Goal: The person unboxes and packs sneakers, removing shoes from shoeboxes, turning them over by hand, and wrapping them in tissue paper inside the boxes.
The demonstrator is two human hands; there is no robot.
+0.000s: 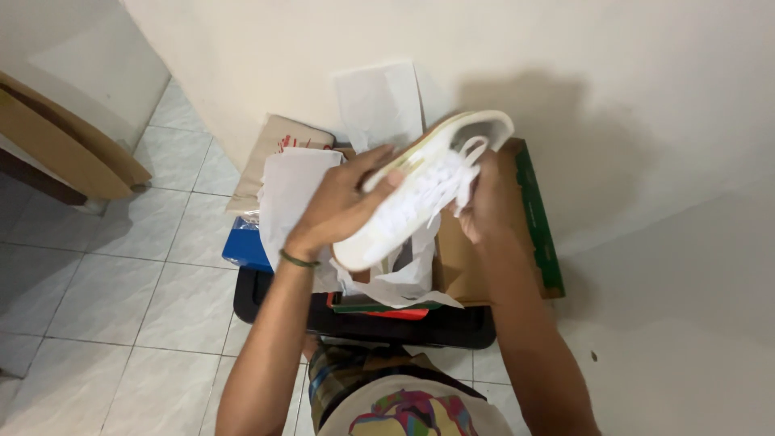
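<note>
I hold a white sneaker [420, 198] tilted above an open cardboard shoebox [484, 258]. My left hand [339, 206] grips the shoe along its side near the heel end; a thin green band circles that wrist. My right hand [484, 202] holds the shoe at the laces and toe end. White tissue paper [295, 190] spills out of the box below and behind the shoe.
The shoebox has a green lid edge [537, 218] and rests on a black case [363, 323] with a blue box [246, 246] and a tan package [278, 141] beside it. A cream wall stands behind. A tiled floor [121, 282] spreads left, with a brown cardboard piece [64, 133].
</note>
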